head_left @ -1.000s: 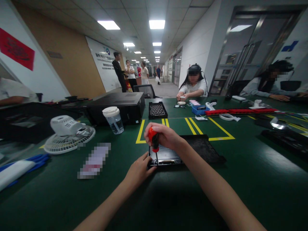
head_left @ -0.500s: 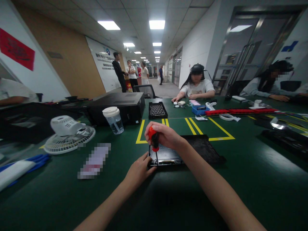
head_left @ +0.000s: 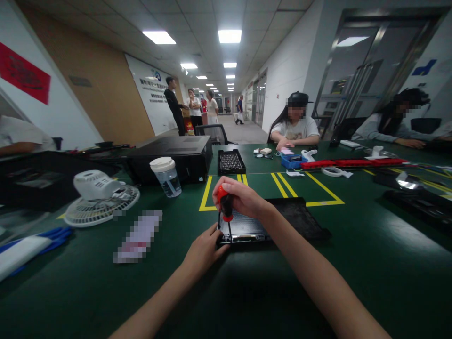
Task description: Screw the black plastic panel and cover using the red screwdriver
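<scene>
Both forearms bare, no sleeves, L hand & R hand ungloved.

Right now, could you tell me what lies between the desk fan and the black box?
In the head view, a lidded plastic cup stands between the white desk fan and the black box.

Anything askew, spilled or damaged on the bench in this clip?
One oddity: the white desk fan lies tipped face-down on the table, grille flat against the mat. Otherwise tidy: the right hand holds the screwdriver upright over the flat device, which the left hand steadies.
</scene>
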{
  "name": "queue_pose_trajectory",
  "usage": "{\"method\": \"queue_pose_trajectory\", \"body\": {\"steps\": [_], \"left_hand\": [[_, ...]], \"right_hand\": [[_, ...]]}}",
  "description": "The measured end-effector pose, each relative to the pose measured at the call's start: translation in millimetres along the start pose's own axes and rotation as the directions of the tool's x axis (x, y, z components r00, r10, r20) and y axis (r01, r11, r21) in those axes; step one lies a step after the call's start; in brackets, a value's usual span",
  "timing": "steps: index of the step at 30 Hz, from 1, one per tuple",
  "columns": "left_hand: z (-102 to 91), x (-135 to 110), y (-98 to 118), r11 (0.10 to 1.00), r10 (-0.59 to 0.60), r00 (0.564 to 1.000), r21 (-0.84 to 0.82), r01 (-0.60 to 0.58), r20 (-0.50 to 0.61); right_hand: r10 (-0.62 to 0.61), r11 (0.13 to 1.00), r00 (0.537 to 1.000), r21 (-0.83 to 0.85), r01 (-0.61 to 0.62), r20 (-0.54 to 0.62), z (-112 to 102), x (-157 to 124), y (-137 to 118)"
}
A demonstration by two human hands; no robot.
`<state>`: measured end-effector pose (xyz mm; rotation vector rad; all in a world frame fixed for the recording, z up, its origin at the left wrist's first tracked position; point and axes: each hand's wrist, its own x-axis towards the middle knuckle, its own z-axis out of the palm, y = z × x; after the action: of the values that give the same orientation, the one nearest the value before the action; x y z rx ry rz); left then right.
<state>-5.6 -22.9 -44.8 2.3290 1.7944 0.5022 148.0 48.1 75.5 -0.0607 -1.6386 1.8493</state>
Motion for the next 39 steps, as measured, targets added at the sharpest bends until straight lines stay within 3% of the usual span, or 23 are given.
{"method": "queue_pose_trajectory", "body": {"steps": [39], "left_hand": [[-0.7, -0.3, 2.2, 1.0, 0.001, 1.0, 0.003, -0.001, 0.01]], "right_hand": [[0.003, 0.996, 0.999, -0.087, -0.007, -0.042, 7.3, -2.3, -4.8]]}}
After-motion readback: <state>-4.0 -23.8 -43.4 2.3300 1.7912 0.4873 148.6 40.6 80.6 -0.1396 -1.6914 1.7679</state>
